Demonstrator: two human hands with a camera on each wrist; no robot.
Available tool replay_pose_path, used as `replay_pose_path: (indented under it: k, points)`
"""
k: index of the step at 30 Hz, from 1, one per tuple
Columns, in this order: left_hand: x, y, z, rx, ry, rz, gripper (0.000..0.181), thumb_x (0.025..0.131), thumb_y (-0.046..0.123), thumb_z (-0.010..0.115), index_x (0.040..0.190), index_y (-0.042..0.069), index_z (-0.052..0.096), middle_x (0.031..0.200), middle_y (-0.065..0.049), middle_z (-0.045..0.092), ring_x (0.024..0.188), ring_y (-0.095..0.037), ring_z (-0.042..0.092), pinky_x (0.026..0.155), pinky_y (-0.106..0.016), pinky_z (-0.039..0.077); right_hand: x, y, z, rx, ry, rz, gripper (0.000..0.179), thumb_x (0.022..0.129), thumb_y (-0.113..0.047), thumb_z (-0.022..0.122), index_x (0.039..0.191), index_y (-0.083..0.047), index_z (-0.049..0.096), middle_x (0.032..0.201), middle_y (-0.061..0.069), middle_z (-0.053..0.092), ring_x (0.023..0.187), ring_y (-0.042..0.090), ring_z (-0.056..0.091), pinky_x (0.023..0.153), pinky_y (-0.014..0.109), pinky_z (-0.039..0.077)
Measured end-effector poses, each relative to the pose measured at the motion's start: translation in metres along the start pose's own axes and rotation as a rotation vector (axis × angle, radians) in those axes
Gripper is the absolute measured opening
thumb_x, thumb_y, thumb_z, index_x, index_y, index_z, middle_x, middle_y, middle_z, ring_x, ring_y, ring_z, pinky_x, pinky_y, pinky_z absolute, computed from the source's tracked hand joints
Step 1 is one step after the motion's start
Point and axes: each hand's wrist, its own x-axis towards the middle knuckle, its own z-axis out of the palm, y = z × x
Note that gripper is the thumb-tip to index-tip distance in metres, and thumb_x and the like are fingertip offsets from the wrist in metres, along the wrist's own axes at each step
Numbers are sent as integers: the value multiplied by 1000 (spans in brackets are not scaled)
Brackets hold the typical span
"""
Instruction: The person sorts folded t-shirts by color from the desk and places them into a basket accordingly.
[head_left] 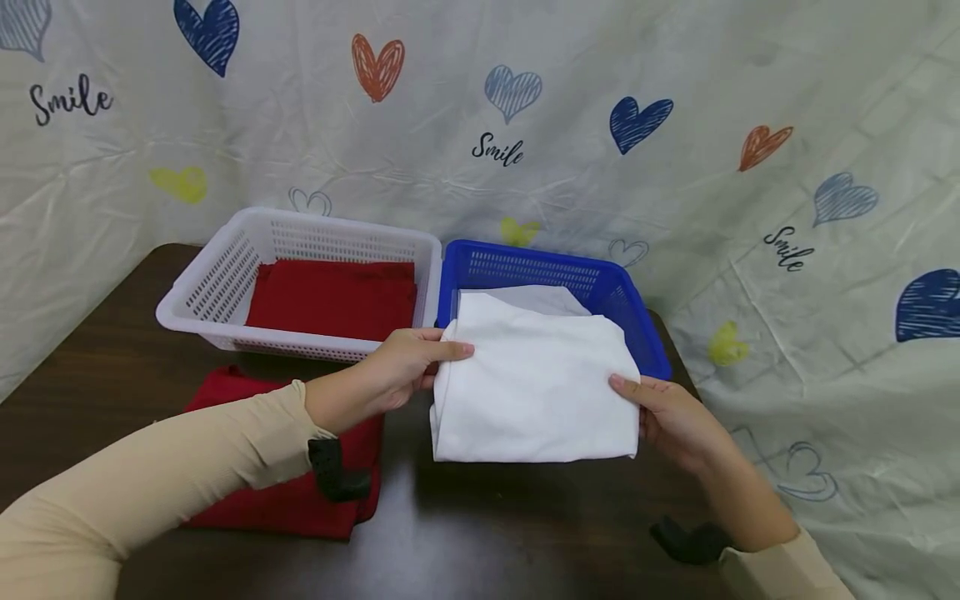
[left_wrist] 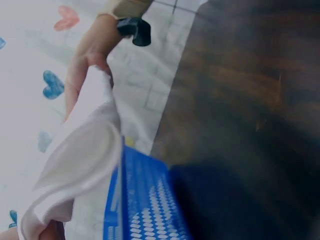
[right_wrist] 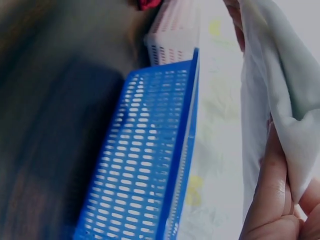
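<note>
A folded white cloth (head_left: 536, 383) is held up in front of the blue basket (head_left: 652, 350), overlapping its front side in the head view. My left hand (head_left: 401, 362) pinches the cloth's left edge, thumb on top. At the opposite edge, my right hand (head_left: 671, 417) grips it the same way, and the right wrist view shows those fingers (right_wrist: 275, 190) under the fabric. Behind the held cloth, a paler white piece of fabric (head_left: 551, 300) shows inside the blue basket.
Left of the blue basket stands a white basket (head_left: 180, 304) with folded red cloth (head_left: 337, 296) in it. More red cloth (head_left: 300, 504) lies on the dark table (head_left: 480, 542), partly under my left forearm. A heart-printed sheet (head_left: 420, 142) hangs behind.
</note>
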Motion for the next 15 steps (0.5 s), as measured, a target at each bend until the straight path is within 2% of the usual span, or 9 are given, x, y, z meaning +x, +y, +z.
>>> replay_pose_path:
  k: [8,15]
  points:
    - [14,18,0,8,22,24,41,90,19,75,127,6,66,114,-10,74,80,-17,76,78,-35,62,12,-18,-4,17,29,-3,27,106,-27,48,95,-21,72,86,-7,77,74,6,73,65,25,61]
    - [26,29,-1,50,30,51,41,90,21,75,127,7,65,121,-12,71,86,-18,76,81,-34,62,25,-26,-10,25,50,4,26,105,-27,49,93,-20,71,84,-7,77,74,6,73,64,25,60]
